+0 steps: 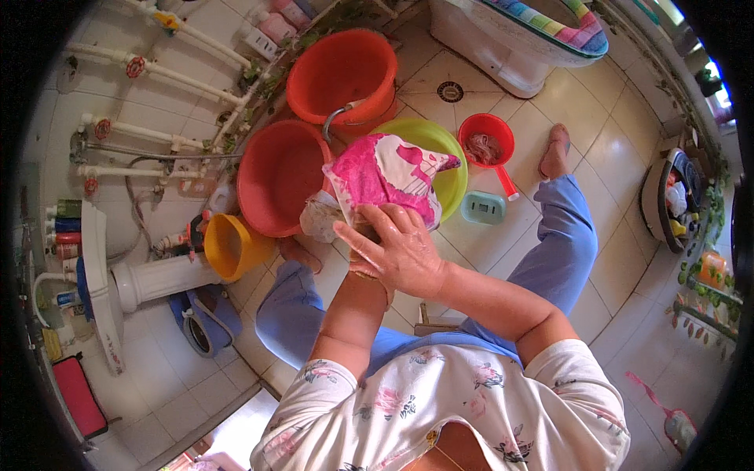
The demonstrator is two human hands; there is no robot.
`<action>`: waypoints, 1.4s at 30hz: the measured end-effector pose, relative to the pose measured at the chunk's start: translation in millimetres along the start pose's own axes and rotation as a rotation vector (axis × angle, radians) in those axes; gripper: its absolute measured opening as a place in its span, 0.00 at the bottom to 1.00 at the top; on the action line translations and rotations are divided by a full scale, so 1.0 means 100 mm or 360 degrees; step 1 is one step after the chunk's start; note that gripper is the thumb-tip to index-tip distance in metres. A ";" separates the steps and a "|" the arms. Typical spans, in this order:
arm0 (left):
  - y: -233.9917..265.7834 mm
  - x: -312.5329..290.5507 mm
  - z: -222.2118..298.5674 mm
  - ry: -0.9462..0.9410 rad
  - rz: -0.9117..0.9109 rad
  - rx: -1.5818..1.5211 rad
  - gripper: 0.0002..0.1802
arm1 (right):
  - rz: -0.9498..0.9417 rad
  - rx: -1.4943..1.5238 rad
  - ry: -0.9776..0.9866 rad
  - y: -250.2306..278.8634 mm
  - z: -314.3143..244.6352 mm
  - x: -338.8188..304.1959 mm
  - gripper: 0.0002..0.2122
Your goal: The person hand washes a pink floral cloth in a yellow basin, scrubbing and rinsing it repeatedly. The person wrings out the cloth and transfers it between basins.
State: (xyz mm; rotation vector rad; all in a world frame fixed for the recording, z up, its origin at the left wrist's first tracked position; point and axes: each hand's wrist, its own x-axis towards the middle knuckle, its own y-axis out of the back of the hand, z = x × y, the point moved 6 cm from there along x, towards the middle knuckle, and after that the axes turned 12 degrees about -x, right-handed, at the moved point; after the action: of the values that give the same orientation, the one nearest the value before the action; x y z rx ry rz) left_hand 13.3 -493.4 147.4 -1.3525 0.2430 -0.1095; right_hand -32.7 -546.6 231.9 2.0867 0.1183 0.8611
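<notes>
A wet-looking pink and white patterned cloth is spread over where my left hand would be, above a lime-green basin. My left forearm runs up to the cloth, whose near edge hides that hand's fingers. Across the left wrist lies my right hand, wet, its fingers spread and touching the cloth's near edge. A pale, crumpled, whitish thing shows just left of the cloth; I cannot make out what it is.
Left of the cloth stand a red basin and a yellow bucket; an orange bucket is behind. A red dipper and a teal soap dish lie right. Farther off are a toilet and a floor drain.
</notes>
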 end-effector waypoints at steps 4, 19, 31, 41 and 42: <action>-0.02 -0.07 -0.07 0.0012 0.0011 0.0031 0.28 | 0.0133 0.0021 -0.0242 -0.04 0.40 0.38 0.26; -0.02 0.08 0.03 0.0018 0.0012 0.0075 0.26 | 0.0030 0.0565 -0.0780 -0.22 1.07 -0.48 0.31; 0.15 -0.45 0.39 0.0101 0.0101 0.0304 0.25 | 0.0111 0.1496 -0.1018 -0.61 1.04 -0.43 0.30; -0.32 -0.23 0.35 -0.0294 -0.0161 0.1408 0.23 | 0.0277 0.0472 -0.0710 0.30 1.25 -0.10 0.35; -0.22 -0.10 0.28 -0.0009 0.0050 0.0511 0.23 | 0.0162 0.0295 -0.0615 0.28 1.21 0.01 0.35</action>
State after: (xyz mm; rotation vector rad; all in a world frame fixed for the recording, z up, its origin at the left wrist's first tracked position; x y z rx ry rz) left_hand 11.6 -469.5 175.5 -1.0293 0.2309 -0.1132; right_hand 36.3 -646.1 205.2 2.4112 -0.1205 0.5054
